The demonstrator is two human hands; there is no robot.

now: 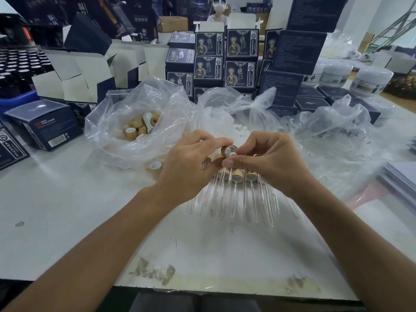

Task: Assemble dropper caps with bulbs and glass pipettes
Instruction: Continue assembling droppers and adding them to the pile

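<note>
From the head camera, the left hand (186, 163) pinches a wooden cap (227, 150) between thumb and fingers above the middle of the white table (67, 199), while the right hand (270, 163) pinches a white bulb (233, 154) against the cap's opening. Finished droppers (236, 190) lie just beneath, glass pipettes pointing toward the near edge. A clear bag of caps (139, 127) sits left of centre. Navy cartons (240, 45) stacked along the far edge bear a costumed figure (their lettering is too small to read), and white jars (371, 79) stand toward the far right corner.
</note>
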